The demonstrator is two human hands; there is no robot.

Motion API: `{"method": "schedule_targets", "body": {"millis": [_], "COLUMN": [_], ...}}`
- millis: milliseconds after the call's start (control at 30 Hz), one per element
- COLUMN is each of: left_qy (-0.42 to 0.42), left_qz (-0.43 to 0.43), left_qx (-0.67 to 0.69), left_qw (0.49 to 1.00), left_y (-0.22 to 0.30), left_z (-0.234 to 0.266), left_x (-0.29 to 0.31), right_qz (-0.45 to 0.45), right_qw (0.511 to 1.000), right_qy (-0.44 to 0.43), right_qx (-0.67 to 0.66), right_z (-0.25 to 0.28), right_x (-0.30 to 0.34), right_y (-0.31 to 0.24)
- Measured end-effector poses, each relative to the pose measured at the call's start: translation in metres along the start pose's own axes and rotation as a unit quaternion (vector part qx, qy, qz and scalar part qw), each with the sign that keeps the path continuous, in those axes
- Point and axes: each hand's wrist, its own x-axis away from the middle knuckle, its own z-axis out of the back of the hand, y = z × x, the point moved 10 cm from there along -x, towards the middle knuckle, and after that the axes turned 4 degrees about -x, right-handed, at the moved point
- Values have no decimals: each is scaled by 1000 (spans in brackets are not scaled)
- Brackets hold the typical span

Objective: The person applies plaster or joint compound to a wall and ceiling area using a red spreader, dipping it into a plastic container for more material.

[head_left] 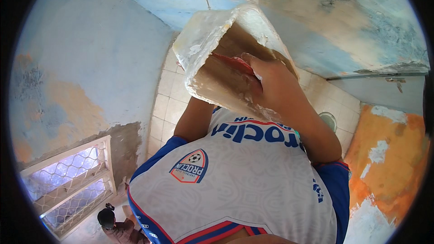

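Observation:
A whitish, plaster-crusted bucket (pixel 199 40) with squarish sides is held tilted in front of my chest, its mouth toward me. My right hand (pixel 273 79) reaches into it, fingers closed around a thin red flat piece (pixel 235 63) smeared with white; its exact kind is unclear. White residue clings to the bucket's rim and inner wall. My left forearm (pixel 194 117) passes behind the bucket, and the hand at its end is hidden, so its grip does not show.
Patchy blue walls (pixel 108 45) meet beyond the bucket above a pale tiled floor (pixel 167 90). An orange surface with white patches (pixel 389 153) stands at right. At lower left are a grilled window (pixel 74 180) and another person (pixel 120 226). A shoe (pixel 328 119) shows beside my right arm.

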Motion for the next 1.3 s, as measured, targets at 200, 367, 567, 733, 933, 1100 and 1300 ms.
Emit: {"method": "schedule_targets", "body": {"millis": [200,367,567,733,933,1100,1300], "left_qy": [-9,-12,-17,82,80,84,78], "left_qz": [-5,-6,39,134,211,253,315], "left_qx": [-26,-38,6,71,168,199,215], "left_qw": [1000,999,999,985,959,943,921], "left_y": [-6,-17,-46,-78,-119,-173,-213], "left_z": [11,12,-16,-54,-113,-129,-142], "left_x": [-14,-30,-49,-72,-93,-91,-91], "right_qz": [-76,-58,-87,-132,-109,-71,-96], "right_qw": [993,994,954,878,818,775,745], "right_qy": [-71,-34,7,64,171,230,262], "right_qx": [-60,-91,-287,-457,-539,-585,-605], "right_z": [-15,-5,27,83,152,198,219], "right_x": [-28,-33,-38,-41,-35,-26,-13], "right_y": [15,39,92,124,173,199,245]}}
